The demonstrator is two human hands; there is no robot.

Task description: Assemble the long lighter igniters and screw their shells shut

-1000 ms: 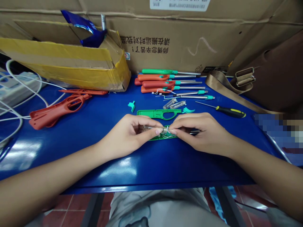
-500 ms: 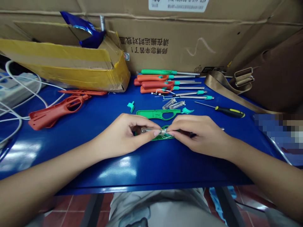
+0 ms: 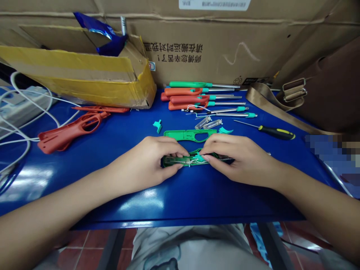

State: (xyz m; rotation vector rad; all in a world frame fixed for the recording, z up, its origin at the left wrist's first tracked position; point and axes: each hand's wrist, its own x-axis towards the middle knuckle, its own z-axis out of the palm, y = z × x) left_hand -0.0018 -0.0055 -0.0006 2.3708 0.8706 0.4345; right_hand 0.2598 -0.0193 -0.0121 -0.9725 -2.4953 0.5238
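In front of me a green lighter shell half (image 3: 184, 164) lies with its hollow side up. A clear fuel tank (image 3: 176, 160) sits in its left part, with thin white wires beside it. My left hand (image 3: 149, 159) grips the shell's left end, thumb at the near edge and fingers at the far edge. My right hand (image 3: 242, 157) pinches a teal trigger (image 3: 199, 157) at the shell's middle and covers the shell's right end. Just beyond lies another green shell half (image 3: 176, 135), with a loose teal trigger (image 3: 225, 130) at its right end.
Several assembled lighters (image 3: 185, 92) lie at the back, near metal lighter tubes (image 3: 234, 114) and two clear tanks (image 3: 213, 124). A screwdriver (image 3: 277, 132) is at right. Red shells (image 3: 64, 135), cables and a taped carton (image 3: 112, 90) stand left; a strap (image 3: 270, 107) lies back right.
The clear tank, held up in my left fingers before, now lies in the green shell. My left fingers have moved to the shell's edges. My right hand stays at the trigger.
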